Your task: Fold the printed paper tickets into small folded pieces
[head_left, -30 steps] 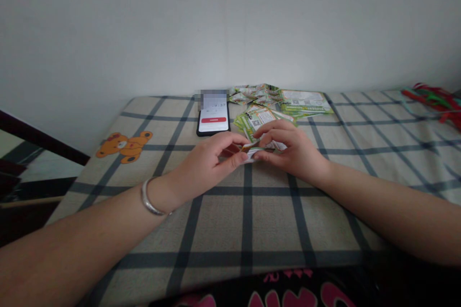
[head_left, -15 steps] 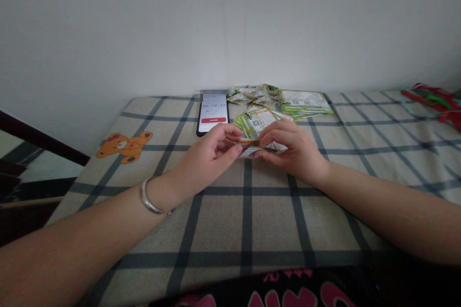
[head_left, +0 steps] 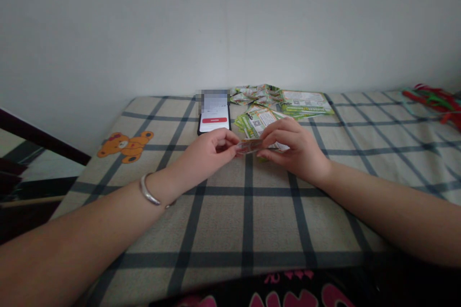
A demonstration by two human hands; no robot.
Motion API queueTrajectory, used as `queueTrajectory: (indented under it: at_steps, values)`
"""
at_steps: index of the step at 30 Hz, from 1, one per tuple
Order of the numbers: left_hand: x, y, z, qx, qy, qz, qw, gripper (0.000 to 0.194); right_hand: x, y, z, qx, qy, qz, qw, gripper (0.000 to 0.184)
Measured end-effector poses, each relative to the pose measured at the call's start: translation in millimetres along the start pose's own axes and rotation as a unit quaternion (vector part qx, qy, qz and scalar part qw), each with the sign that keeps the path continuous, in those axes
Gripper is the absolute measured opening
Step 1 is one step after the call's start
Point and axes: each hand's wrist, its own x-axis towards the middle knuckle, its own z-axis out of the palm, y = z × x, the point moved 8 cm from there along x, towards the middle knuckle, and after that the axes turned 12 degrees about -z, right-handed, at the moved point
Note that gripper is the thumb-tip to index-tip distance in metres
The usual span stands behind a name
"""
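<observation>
A small folded piece of printed paper [head_left: 249, 146] is pinched between my two hands, just above the checked cloth. My left hand [head_left: 216, 147], with a silver bangle at the wrist, grips its left end between thumb and fingers. At the right end, my right hand [head_left: 290, 141] holds it the same way, its fingers hiding part of the paper. Right behind the hands lies a fanned pile of green and white printed sheets [head_left: 255, 120]. Several folded paper pieces [head_left: 255, 95] sit further back, against the wall.
A phone [head_left: 214, 117] with a lit screen lies left of the sheets. More flat printed sheets [head_left: 306, 101] are at the back right. A red and green item [head_left: 434, 100] rests at the far right. An orange bear picture [head_left: 126, 146] marks the cloth's left side.
The folded paper has tilted and looks flatter and thinner, its yellow strip no longer showing. My left fingers have closed in on its end. My right hand has barely moved.
</observation>
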Motion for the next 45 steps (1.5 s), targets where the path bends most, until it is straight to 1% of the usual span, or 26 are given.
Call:
queueTrajectory:
  at_steps: [5,8,12,17,20,24,27,30,34,37,40,45]
  values:
    - [0,1,-0.5,0.006,0.005,0.021,1.000,0.012,-1,0,1,0.008,-0.005,-0.003,1.000,0.010]
    - [1,0,-0.8,-0.002,0.004,0.019,1.000,0.015,-2,1,1,0.012,0.001,0.005,1.000,0.009]
    - [2,-1,-0.6,0.005,0.002,0.014,1.000,0.015,-3,1,3,0.016,-0.010,0.010,1.000,0.008]
    - [2,-3,-1.1,0.025,0.011,0.032,0.999,0.015,-3,-1,4,-0.009,-0.026,0.007,1.000,0.012]
    - [1,-2,-0.5,0.039,0.013,0.046,0.998,0.018,-2,-5,2,-0.017,-0.024,-0.003,1.000,0.011]
    - [-1,1,1.8,0.062,0.012,0.049,0.997,0.019,1,-5,1,-0.013,-0.022,-0.007,1.000,0.008]
    - [-3,5,4.0,0.068,0.008,0.049,0.996,0.015,2,-2,1,-0.010,-0.014,0.007,1.000,0.007]
    - [-7,14,4.8,0.084,0.008,0.063,0.995,0.012,1,3,0,-0.007,-0.006,0.033,0.999,0.006]
    - [-15,28,5.1,0.166,0.018,0.087,0.982,0.020,-1,8,1,-0.010,-0.005,0.064,0.998,0.007]
    - [-21,35,5.0,0.218,0.035,0.110,0.969,0.021,-1,8,3,-0.017,-0.015,0.063,0.998,0.010]
    - [-22,36,5.9,0.266,0.054,0.117,0.955,0.019,-2,5,6,-0.033,-0.027,0.056,0.998,0.013]
    - [-24,39,7.9,0.294,0.069,0.139,0.943,0.026,-2,4,9,-0.040,-0.044,0.052,0.997,0.014]
